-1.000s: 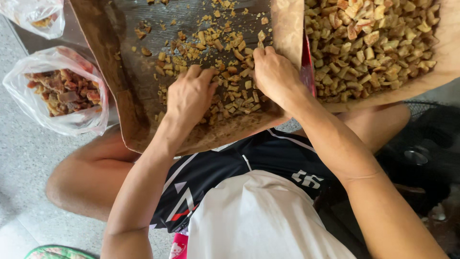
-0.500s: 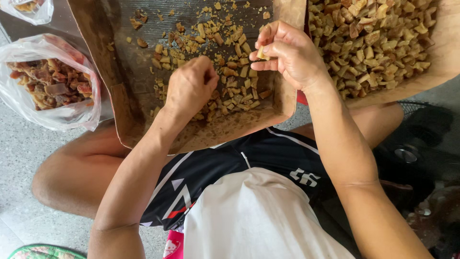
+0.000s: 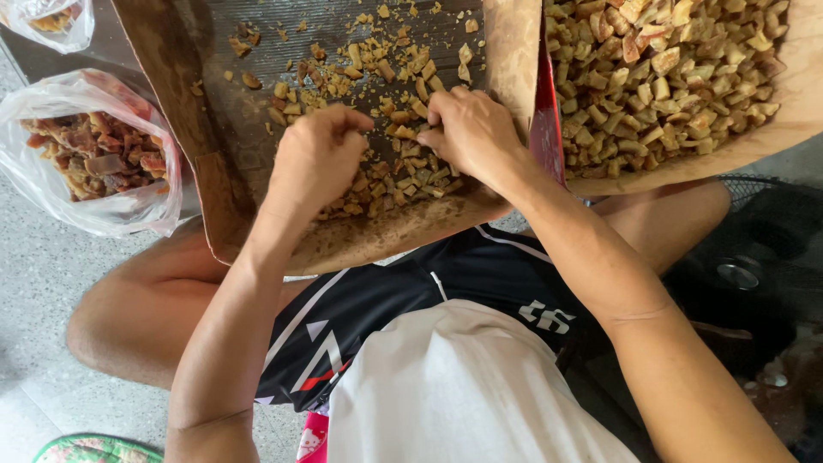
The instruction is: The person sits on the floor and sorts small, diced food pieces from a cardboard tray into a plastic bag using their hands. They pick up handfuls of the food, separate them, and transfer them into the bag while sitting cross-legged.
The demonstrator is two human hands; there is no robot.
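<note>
The person sat on the floor with a shallow cardboard tray (image 3: pixel 214 171) across the knees, its dark mesh bottom scattered with small tan chunks (image 3: pixel 403 180). The left hand (image 3: pixel 317 159) was curled narrow, fingertips pinched among the pieces; whether it held any I could not tell. The right hand (image 3: pixel 471 133) lay at three o'clock of it, fingers bent down onto the chunks, touching them. At three o'clock of the tray a second tray (image 3: pixel 797 103) was heaped with the same pieces. At nine o'clock stood a clear plastic bag (image 3: pixel 51 197) of darker, reddish-brown scraps.
</note>
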